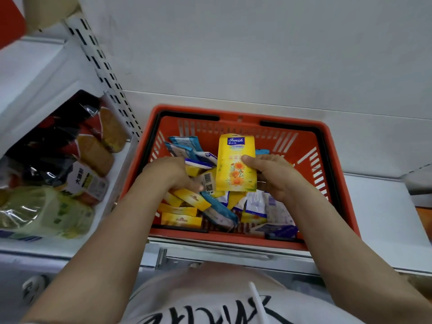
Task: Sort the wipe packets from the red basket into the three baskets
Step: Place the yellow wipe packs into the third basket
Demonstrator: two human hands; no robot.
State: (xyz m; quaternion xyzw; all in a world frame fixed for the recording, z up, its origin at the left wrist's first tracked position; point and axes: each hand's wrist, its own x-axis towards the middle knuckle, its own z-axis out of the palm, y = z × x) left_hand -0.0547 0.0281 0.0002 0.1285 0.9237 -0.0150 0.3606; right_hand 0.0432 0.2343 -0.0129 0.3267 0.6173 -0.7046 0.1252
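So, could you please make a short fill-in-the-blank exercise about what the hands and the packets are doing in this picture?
1. The right hand holds up a ____ flower-printed packet.
2. The left hand reaches into the pile of packets inside the ____ basket.
3. The shelf bay to the ____ of the basket holds packaged food.

Missing words: yellow; red; left

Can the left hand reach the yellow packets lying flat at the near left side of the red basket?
Probably yes: the left hand is already inside the red basket, the yellow packets lie uncovered just below it.
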